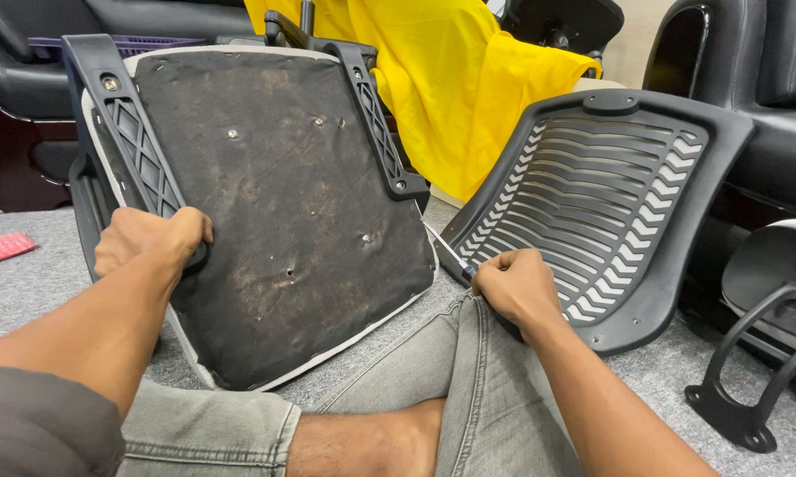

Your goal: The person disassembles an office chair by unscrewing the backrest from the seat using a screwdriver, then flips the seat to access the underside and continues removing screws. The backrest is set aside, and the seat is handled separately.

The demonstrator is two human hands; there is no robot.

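Note:
An upturned office chair seat (283,203) leans tilted in front of me, its dark dusty underside facing me with several screws and holes. Black plastic armrest brackets run along its left side (137,141) and its right side (376,124). My left hand (151,238) grips the lower end of the left bracket at the seat's edge. My right hand (517,283) is closed on a screwdriver (447,249), whose thin metal shaft points up-left toward the seat's right edge. I sit on the floor in grey jeans.
A black slotted plastic chair backrest (610,194) lies on the grey carpet at right. Yellow cloth (451,79) hangs behind. A black chair-arm frame (751,371) sits at far right, dark sofas stand behind, and a red item (0,249) lies at left.

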